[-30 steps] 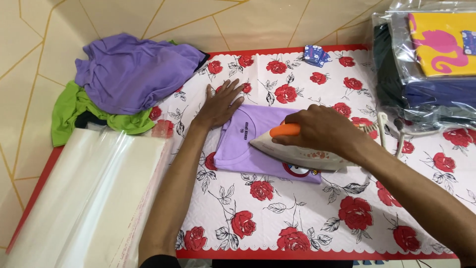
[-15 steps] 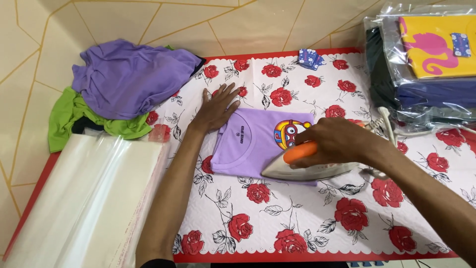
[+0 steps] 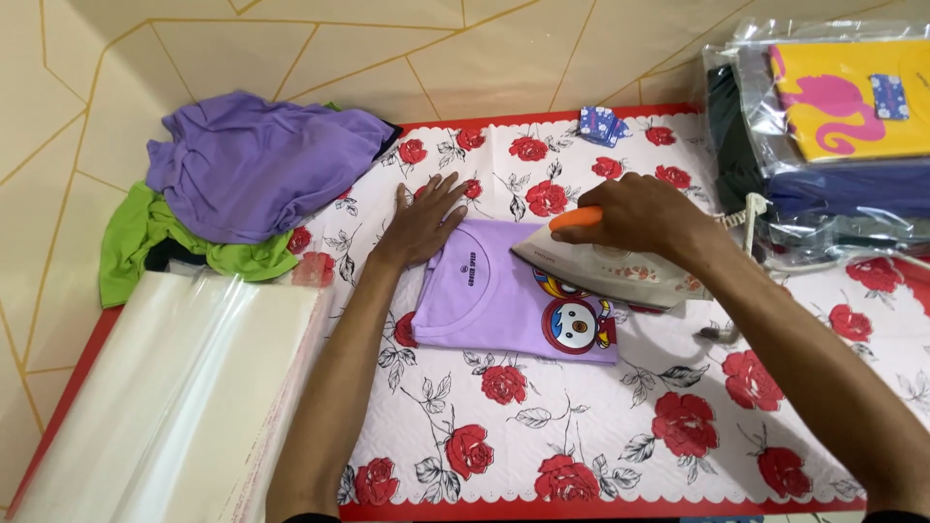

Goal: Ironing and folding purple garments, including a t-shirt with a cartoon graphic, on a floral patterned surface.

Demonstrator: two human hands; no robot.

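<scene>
A folded lilac T-shirt (image 3: 494, 300) with a cartoon print lies on the white rose-patterned cloth (image 3: 581, 426). My left hand (image 3: 426, 218) rests flat on the shirt's upper left corner, fingers spread. My right hand (image 3: 639, 215) grips the orange handle of a white electric iron (image 3: 605, 271), whose soleplate sits on the shirt's upper right part, tip pointing left. The iron's cord (image 3: 751, 213) runs off to the right.
A heap of unfolded purple (image 3: 262, 165) and green (image 3: 145, 247) clothes lies at the back left. A stack of clear plastic bags (image 3: 174, 387) sits at the front left. Bagged folded garments (image 3: 833, 136) are piled at the back right. A small blue patterned item (image 3: 603, 124) lies at the cloth's far edge.
The iron has slid from the shirt's lower right edge up to its upper right part, uncovering the cartoon print. My left hand has stayed flat on the shirt's corner.
</scene>
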